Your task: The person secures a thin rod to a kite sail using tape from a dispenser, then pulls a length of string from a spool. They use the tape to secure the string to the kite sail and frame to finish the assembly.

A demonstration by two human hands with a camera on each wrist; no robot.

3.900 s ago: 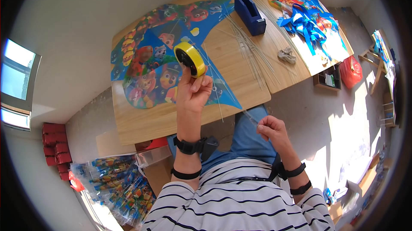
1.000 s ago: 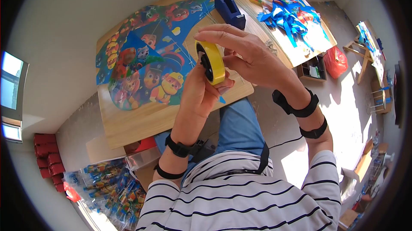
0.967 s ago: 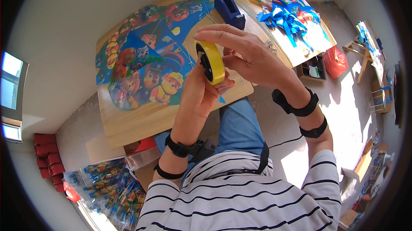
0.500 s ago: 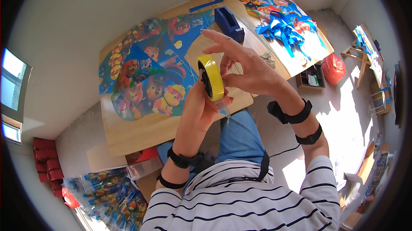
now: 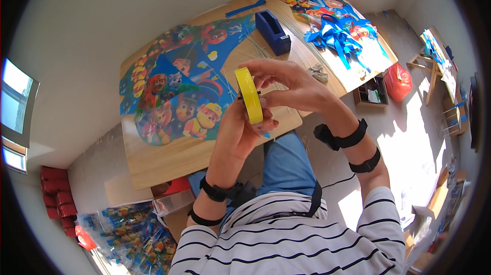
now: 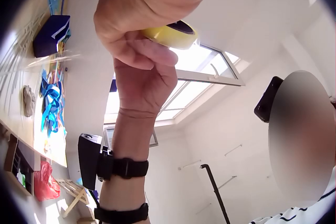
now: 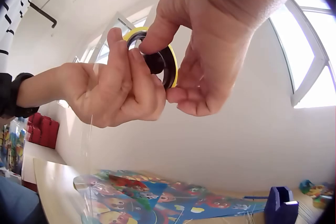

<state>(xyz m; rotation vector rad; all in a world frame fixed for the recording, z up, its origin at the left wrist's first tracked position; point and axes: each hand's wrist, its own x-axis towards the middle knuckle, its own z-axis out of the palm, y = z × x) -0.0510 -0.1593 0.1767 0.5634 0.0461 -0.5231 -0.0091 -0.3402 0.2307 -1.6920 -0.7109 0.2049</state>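
A yellow tape roll (image 5: 248, 95) with a black core is held up over the near table edge, its outer face toward the head camera. From below, my left hand (image 5: 238, 129) grips it, fingers bent against the core side in the right wrist view. My right hand (image 5: 302, 88) holds it from the right; in the right wrist view the thumb is at the black core (image 7: 156, 62) and other fingertips are at the yellow rim. A clear strip (image 7: 90, 155) hangs below the left hand. The blue tape dispenser (image 5: 273, 32) stands behind the hands.
Cartoon-printed sheets (image 5: 171, 88) cover the left of the table (image 5: 169, 165). Thin sticks lie by the dispenser. Blue ribbons (image 5: 335, 35) and a crumpled cloth (image 5: 317, 73) are at right. A box (image 5: 371, 93) and red bag (image 5: 398, 82) stand beyond the edge.
My right index finger has come down from its raised position to the top of the roll, and the thumb has moved onto its side. The roll has turned more edge-on.
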